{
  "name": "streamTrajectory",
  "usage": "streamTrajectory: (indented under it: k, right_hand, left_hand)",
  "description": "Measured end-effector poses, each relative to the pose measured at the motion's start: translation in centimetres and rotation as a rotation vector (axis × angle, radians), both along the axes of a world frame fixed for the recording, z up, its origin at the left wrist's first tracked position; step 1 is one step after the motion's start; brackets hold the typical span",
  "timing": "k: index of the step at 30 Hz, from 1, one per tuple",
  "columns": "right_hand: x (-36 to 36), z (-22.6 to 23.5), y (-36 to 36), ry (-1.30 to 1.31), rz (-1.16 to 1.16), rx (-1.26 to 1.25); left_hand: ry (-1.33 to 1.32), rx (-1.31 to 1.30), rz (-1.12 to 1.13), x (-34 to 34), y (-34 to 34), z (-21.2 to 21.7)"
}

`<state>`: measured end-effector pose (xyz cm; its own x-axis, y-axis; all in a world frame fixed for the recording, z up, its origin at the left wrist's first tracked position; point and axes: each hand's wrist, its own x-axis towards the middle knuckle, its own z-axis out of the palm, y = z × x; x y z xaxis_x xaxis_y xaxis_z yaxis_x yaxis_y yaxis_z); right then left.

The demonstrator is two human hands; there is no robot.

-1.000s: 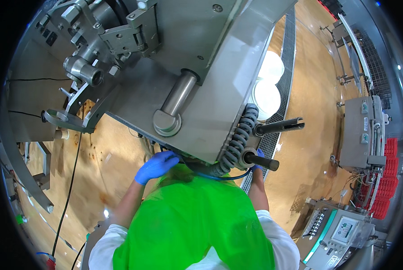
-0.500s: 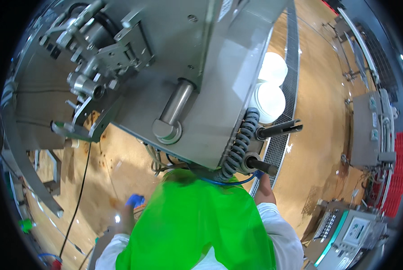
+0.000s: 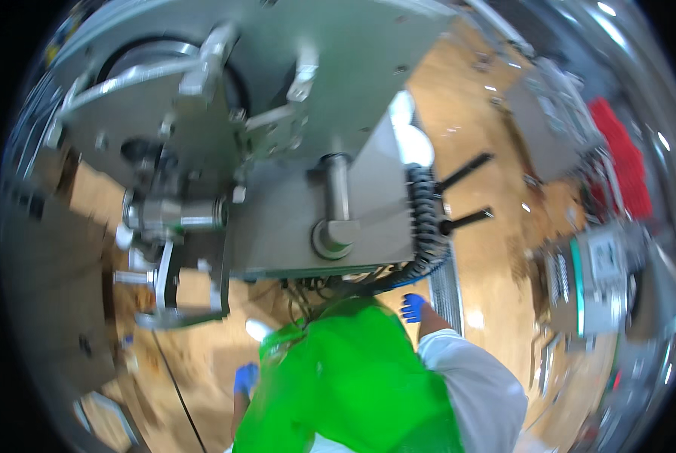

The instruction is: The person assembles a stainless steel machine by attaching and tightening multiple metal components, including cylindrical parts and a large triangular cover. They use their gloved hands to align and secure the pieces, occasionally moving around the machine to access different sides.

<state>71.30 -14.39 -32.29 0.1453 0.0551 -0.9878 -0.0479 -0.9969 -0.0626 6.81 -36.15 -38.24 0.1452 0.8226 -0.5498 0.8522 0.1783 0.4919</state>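
My right hand (image 3: 412, 308), in a blue glove, hangs beside the apron with its fingers apart and nothing in them. It is nearest to the thin blue hose (image 3: 437, 266) and the grey coiled hose (image 3: 422, 215) at the machine's right corner. My left hand (image 3: 246, 377), also blue-gloved, hangs low at my left side; its fingers are smeared by motion. A green apron (image 3: 353, 377) covers my front, close to the steel machine (image 3: 278, 219). On the machine, a short steel post (image 3: 338, 189) stands upright.
Two dark rods (image 3: 466, 220) stick out to the right of the machine. White round tubs (image 3: 413, 145) stand behind it, by a floor grating (image 3: 445, 294). A control panel (image 3: 606, 260) and red crates (image 3: 621, 158) are at right. A black cable (image 3: 178, 389) crosses the floor at left.
The view has swung, bringing more of the machine's left side into sight. My right hand has come away from beside the lower rod and blue hose. My left hand stays low at my side.
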Motion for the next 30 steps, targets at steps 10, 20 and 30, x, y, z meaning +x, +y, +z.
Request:
streamTrajectory:
  k: [10,20,30]
  right_hand:
    - [-15.6,3.6,-3.5,-0.196,0.244,0.157]
    - [-35.2,-3.1,-3.9,-0.326,0.506,0.456]
    - [-43.0,0.5,-18.8,-0.581,0.529,0.325]
  left_hand:
    - [-0.6,-0.252,0.796,-20.7,7.7,1.5]
    - [-0.167,-0.32,-0.071,-32.3,-0.4,3.5]
    - [-0.328,-0.547,0.297,-41.8,3.9,1.4]
